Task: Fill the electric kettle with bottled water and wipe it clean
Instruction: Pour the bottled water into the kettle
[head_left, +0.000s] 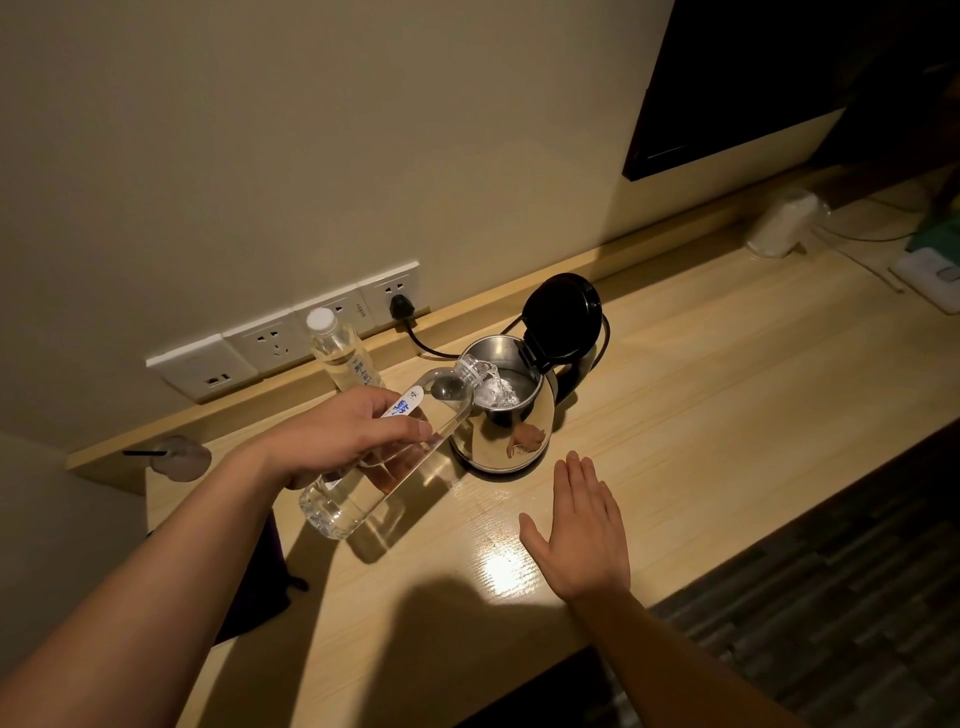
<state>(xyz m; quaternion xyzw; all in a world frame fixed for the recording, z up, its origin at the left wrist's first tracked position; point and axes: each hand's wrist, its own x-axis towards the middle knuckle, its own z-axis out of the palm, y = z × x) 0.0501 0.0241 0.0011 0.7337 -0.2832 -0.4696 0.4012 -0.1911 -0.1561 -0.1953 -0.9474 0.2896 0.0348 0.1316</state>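
The kettle (506, 410) stands lid-up on the wooden surface (727, 395) near the back ledge, with bare room to its right. The left hand (343, 431) has its fingers closed around a tilted bottle (384, 457), pouring water in; its blue label is unreadable. The right hand (582, 530) lies flat, fingers spread, beside the kettle. A second bottle (340, 348) stands capped behind.

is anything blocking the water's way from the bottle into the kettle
Nothing visible does. The lid is flipped up and back, the kettle mouth is open, and the bottle in the left hand pours straight in. The right hand lies flat on the desk, apart from the kettle.
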